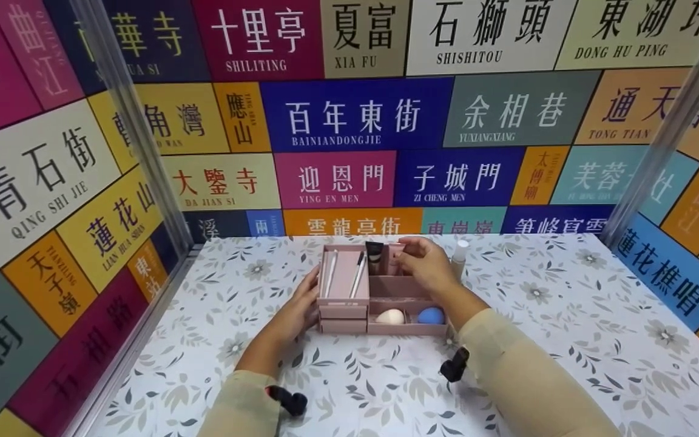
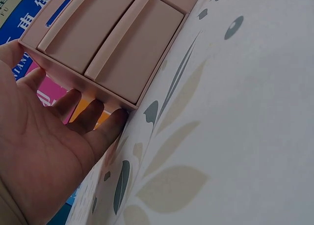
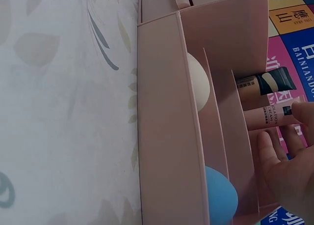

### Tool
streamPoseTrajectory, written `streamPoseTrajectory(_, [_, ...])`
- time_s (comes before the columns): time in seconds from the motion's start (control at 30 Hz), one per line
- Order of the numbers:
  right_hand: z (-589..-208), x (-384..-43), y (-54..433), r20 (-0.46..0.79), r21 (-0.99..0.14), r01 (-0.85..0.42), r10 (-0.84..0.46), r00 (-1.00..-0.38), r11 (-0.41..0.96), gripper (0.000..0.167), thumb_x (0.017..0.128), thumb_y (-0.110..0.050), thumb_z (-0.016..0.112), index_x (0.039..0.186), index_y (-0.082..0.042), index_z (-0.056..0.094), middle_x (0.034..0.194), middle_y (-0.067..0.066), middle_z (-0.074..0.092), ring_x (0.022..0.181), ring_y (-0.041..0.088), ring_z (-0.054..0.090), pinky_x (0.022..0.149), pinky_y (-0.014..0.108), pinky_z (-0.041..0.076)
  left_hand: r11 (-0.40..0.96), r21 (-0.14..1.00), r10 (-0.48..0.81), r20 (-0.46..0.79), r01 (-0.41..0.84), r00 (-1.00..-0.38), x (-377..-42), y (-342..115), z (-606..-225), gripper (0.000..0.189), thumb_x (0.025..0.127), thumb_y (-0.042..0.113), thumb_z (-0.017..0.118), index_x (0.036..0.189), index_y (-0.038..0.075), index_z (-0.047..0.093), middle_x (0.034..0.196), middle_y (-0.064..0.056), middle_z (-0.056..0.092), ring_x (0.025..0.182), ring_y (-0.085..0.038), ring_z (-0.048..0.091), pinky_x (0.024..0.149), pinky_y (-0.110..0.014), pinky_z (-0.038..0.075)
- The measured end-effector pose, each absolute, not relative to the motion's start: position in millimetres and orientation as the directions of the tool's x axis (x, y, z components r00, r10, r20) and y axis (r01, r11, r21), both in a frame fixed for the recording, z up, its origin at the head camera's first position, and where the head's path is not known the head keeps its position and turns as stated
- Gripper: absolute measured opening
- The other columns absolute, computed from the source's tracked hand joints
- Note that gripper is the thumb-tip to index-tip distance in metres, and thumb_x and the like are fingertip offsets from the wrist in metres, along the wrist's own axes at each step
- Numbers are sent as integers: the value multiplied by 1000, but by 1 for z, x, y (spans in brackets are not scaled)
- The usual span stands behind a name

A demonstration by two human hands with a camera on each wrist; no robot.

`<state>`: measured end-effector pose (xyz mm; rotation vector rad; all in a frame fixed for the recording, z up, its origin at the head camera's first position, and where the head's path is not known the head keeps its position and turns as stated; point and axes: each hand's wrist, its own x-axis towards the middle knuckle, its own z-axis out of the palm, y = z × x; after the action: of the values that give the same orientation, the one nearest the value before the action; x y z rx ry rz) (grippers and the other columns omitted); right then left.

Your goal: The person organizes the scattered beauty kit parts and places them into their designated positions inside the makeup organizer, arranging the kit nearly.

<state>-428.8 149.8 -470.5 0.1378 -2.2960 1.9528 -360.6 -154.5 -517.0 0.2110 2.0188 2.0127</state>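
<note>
A pink cosmetics organizer (image 1: 407, 329) stands on the table. My left hand (image 2: 54, 131) rests its fairly straight fingertips along the organizer's left side, beside two drawers (image 2: 140, 48). At the back right compartment, my right hand (image 3: 289, 171) pinches a pink cream tube (image 3: 272, 114) between thumb and fingers. The tube's lower end is inside the compartment. Next to it stands a tube with a dark end (image 3: 265, 85). A cream-white makeup sponge (image 1: 391, 316) and a blue makeup sponge (image 1: 430, 315) sit in the front compartments. Two slim white sticks (image 1: 357, 276) lie on the left top.
A small bottle with a white cap (image 1: 460, 252) stands right of the organizer, partly behind my right hand. The table (image 1: 386, 382) has a leaf-patterned cover. Sign-printed walls (image 1: 355, 115) close off the back and sides, with clear upright edges at the corners.
</note>
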Motion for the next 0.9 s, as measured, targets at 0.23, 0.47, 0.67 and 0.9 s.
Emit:
streamPoseTrajectory(0.23, [-464, -420, 166, 160, -978, -159, -1, -987, 139, 40, 99, -9, 76, 137, -2, 66, 133, 22, 72, 99, 6, 72, 92, 31, 65, 35, 995, 309, -98, -92, -946, -360, -154, -516, 60, 111, 56, 46, 166, 56, 22, 182, 7, 11, 167, -33, 25, 133, -59, 27])
streamPoseTrajectory(0.47, [-458, -403, 194, 187, -970, -186, -6, -982, 160, 41, 101, -13, 75, 140, -2, 64, 138, 25, 67, 106, 9, 74, 91, 23, 63, 11, 997, 322, -78, -78, -944, -359, -155, -516, 61, 112, 54, 44, 168, 51, 20, 182, 6, 10, 167, -31, 23, 133, -60, 27])
streamPoseTrajectory(0.67, [-459, -390, 224, 146, -975, -139, 27, -989, 173, 45, 102, -23, 75, 142, -7, 63, 136, 17, 68, 96, 7, 74, 86, 28, 65, 36, 994, 304, -106, -100, -947, -359, -155, -515, 59, 110, 58, 45, 165, 57, 23, 181, 11, 12, 167, -29, 24, 133, -59, 27])
streamPoseTrajectory(0.9, [-468, -382, 248, 148, -980, -140, 50, -988, 138, 44, 102, -19, 74, 141, -3, 61, 123, 5, 70, 105, 9, 72, 91, 26, 64, 35, 994, 297, -105, -99, -949, -359, -154, -515, 58, 111, 56, 45, 165, 57, 23, 181, 11, 14, 166, -31, 28, 132, -59, 29])
